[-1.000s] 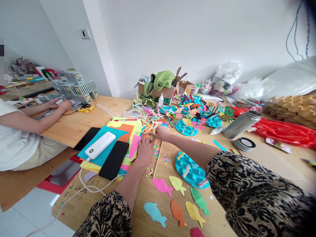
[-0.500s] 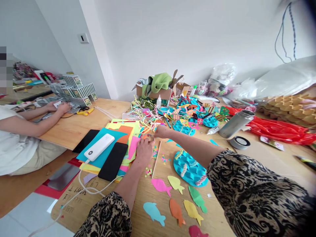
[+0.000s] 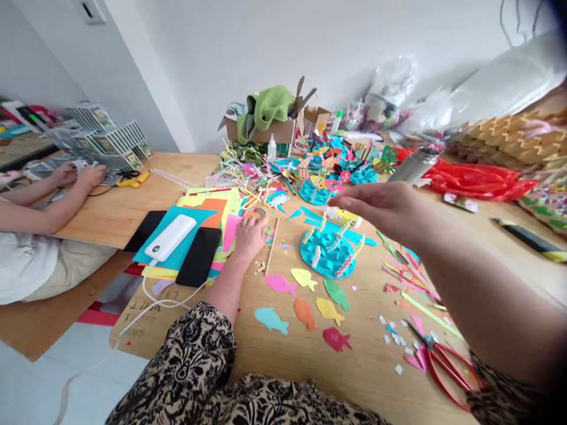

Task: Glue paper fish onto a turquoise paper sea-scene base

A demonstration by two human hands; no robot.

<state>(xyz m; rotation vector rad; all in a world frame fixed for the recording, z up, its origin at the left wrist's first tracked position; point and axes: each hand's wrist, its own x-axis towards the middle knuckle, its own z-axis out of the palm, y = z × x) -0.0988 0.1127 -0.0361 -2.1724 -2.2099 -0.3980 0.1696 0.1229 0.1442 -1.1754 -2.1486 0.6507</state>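
Observation:
My left hand (image 3: 250,237) rests on the table with its fingers curled over the near rim of a small round clear container (image 3: 254,212). My right hand (image 3: 381,208) hangs in the air, thumb and fingertips pinched together; whatever they hold, if anything, is too small to make out. Below and left of it lies a blue paper disc (image 3: 328,254) with folded peaks and several pale twisted strips standing on it. Several paper fish lie nearer me, among them a pink one (image 3: 281,284), an orange one (image 3: 305,314) and a red one (image 3: 336,339).
Red-handled scissors (image 3: 447,360) lie at right among paper scraps. A phone (image 3: 199,257) and a white power bank (image 3: 170,238) sit on coloured paper at left. A metal flask (image 3: 414,166) stands behind my right hand. Another person's hands (image 3: 84,176) work at far left.
My right hand has moved from beside the round container to the right, now raised near the blue disc. My left hand stays at the container. The view has tilted down, showing the scissors.

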